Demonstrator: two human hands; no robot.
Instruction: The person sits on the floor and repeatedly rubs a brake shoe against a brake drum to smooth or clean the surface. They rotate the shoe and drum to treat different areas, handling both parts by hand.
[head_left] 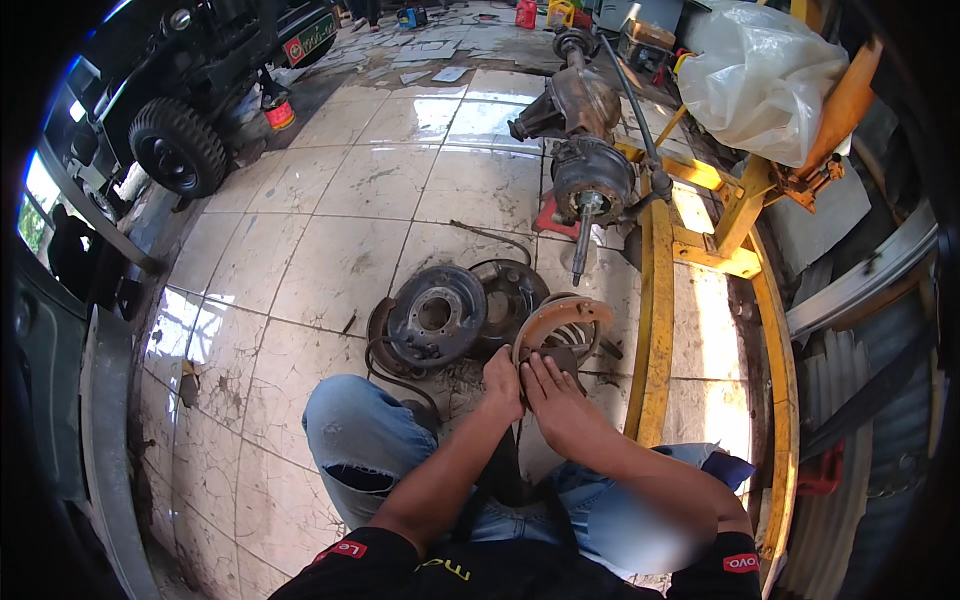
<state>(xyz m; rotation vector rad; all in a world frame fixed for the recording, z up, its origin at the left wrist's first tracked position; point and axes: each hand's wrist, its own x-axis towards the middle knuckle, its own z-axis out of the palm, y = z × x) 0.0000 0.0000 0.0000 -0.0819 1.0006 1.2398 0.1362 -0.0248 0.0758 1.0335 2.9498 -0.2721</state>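
A curved, rust-orange brake shoe (562,314) stands raised in front of my knees, its near end between my two hands. My left hand (503,385) is closed around the shoe's left edge. My right hand (562,405) presses against the inner side, its fingers close together over a flat, dark brown piece (568,360) whose kind I cannot make out. Its thumb is hidden. Beyond the hands, other curved metal parts show partly behind the shoe. Left of them, two round black backing plates (436,315) lie overlapping on the tiles.
An axle housing (585,100) with a protruding shaft lies ahead, beside a yellow steel frame (655,330) along my right. A hose (400,385) curls near my left knee. A vehicle wheel (178,148) and a red can (279,111) are far left. Clear plastic sheeting (765,75) hangs far right.
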